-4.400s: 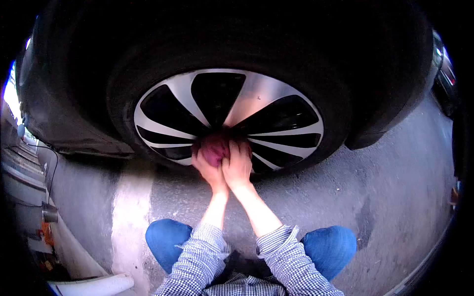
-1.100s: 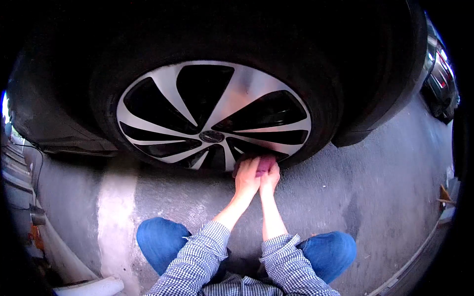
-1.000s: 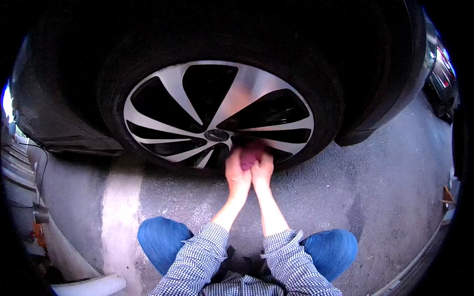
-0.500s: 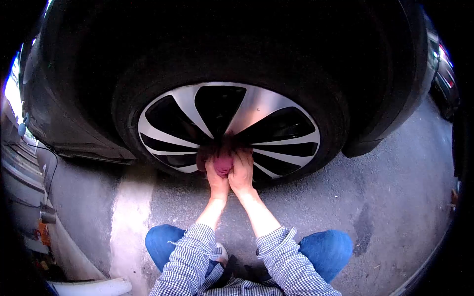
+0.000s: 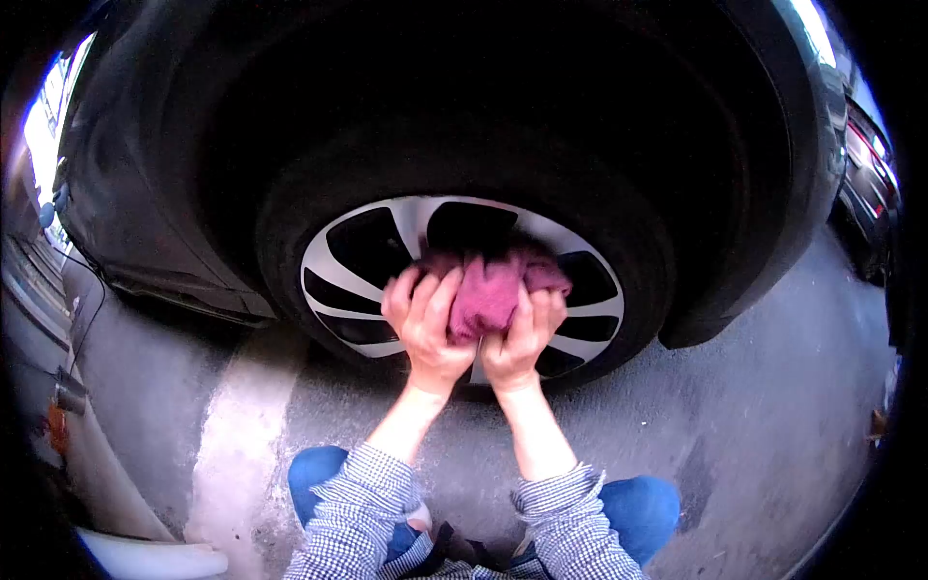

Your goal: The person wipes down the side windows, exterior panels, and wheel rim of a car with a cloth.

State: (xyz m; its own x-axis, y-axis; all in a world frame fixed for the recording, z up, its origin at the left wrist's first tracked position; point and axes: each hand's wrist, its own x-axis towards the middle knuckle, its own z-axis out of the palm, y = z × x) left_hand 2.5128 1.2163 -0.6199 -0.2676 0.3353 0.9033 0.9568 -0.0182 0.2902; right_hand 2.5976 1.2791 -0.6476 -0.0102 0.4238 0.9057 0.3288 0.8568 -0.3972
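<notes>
A bunched maroon cloth (image 5: 486, 295) is gripped between both my hands in front of the car wheel's middle. My left hand (image 5: 425, 324) has its fingers curled over the cloth's left side. On the other side, my right hand (image 5: 524, 333) is closed round the cloth's right part. Behind them is the silver-and-black alloy rim (image 5: 338, 275), set in a dark tyre (image 5: 285, 232). The hub is hidden by the cloth and hands; whether the cloth touches the rim I cannot tell.
The dark car body (image 5: 135, 213) arches over the wheel. Grey pavement (image 5: 735, 425) with a pale painted stripe (image 5: 246, 416) lies below. Another dark car (image 5: 865, 198) stands at the far right. A white rounded object (image 5: 155, 559) lies at lower left, beside a wall with a cable.
My hands have moved up and apart, and more of the maroon cloth shows between them. The camera view has shifted slightly, so the wheel appears a little lower and to the right.
</notes>
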